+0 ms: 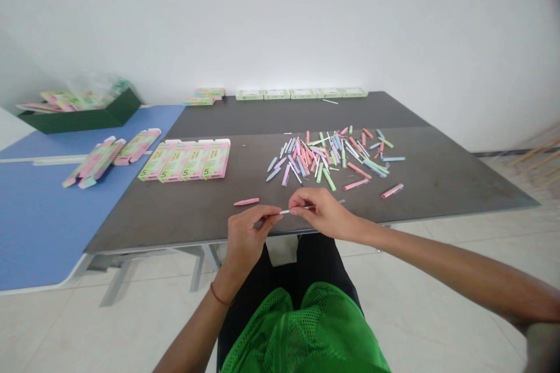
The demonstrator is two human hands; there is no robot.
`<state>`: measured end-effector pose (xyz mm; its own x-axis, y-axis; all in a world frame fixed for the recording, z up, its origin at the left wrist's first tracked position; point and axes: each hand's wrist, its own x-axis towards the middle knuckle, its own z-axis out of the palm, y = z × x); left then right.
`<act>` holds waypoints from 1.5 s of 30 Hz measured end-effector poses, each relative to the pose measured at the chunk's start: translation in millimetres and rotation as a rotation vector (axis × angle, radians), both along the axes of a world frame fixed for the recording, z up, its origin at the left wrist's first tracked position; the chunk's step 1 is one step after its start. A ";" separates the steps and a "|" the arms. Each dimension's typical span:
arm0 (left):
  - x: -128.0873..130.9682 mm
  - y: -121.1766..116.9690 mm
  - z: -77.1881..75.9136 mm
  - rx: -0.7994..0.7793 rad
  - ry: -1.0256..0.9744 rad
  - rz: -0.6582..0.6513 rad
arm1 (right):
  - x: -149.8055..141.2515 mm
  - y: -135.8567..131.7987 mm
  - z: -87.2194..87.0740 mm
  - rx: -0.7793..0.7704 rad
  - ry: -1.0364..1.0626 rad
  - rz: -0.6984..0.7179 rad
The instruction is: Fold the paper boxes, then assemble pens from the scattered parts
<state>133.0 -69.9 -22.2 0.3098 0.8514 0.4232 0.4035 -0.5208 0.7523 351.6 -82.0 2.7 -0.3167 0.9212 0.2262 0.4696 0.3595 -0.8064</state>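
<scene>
My left hand (249, 239) and my right hand (321, 213) meet above the near edge of a dark grey table (175, 221). Their fingertips pinch a thin white rod (294, 210), probably a pen refill, from either end. A pink pen barrel (246, 201) lies just beyond my left hand, not touching it. Farther ahead is a loose heap of pastel pen parts (328, 157) in pink, green, blue and lilac, mixed with thin white rods. A row of green-and-pink printed cardboard boxes (184, 160), each marked 5, stands left of the heap.
Flat printed cartons (109, 160) lie on a blue table (39, 215) to the left. A dark green tray (79, 116) holds more cartons. Pale green boxes (301, 94) line the far table edge near a white wall. My green mesh garment (306, 332) fills the bottom.
</scene>
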 end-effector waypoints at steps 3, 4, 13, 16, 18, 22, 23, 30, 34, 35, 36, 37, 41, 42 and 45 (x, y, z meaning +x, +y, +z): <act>0.6 0.0 4.0 -0.004 -0.017 -0.007 | -1.8 0.6 -3.2 -0.151 0.111 -0.020; 0.3 0.6 5.1 -0.018 -0.023 -0.016 | -2.0 0.8 -3.9 -0.178 0.136 -0.017; -15.4 8.6 8.5 -0.117 -0.030 -0.088 | 0.9 1.8 -5.9 -0.226 0.161 -0.022; -17.2 8.2 10.8 -0.058 0.033 -0.083 | 1.0 1.3 -5.9 -0.230 0.147 -0.017; -16.3 7.5 11.3 -0.017 0.069 -0.087 | 0.8 0.9 -5.5 -0.228 0.139 -0.011; -13.1 7.2 9.2 0.035 0.072 -0.116 | 0.7 0.6 -3.8 -0.230 0.128 -0.007; -12.5 7.4 8.7 0.051 0.065 -0.129 | 0.8 0.6 -3.5 -0.233 0.126 -0.006; -11.7 8.4 10.4 0.071 0.045 -0.198 | 2.8 1.5 -4.6 -0.289 0.155 0.019; -12.9 10.5 10.0 0.075 0.057 -0.220 | 3.7 2.6 -7.3 -0.339 0.228 0.047; -13.3 11.3 9.5 0.082 0.066 -0.223 | 3.7 3.0 -8.0 -0.341 0.234 0.042; -13.9 12.1 9.0 0.090 0.076 -0.222 | 3.6 3.5 -8.7 -0.339 0.233 0.032; -14.4 12.9 8.6 0.097 0.087 -0.218 | 3.6 3.9 -9.3 -0.335 0.228 0.021; -18.5 14.5 9.3 0.093 0.118 -0.199 | 3.8 5.2 -11.4 -0.344 0.232 -0.007; -20.5 15.2 9.5 0.082 0.130 -0.205 | 4.0 5.3 -11.9 -0.350 0.243 -0.009; -29.9 21.6 7.5 0.100 0.236 -0.187 | 5.5 5.5 -13.5 -0.368 0.277 -0.009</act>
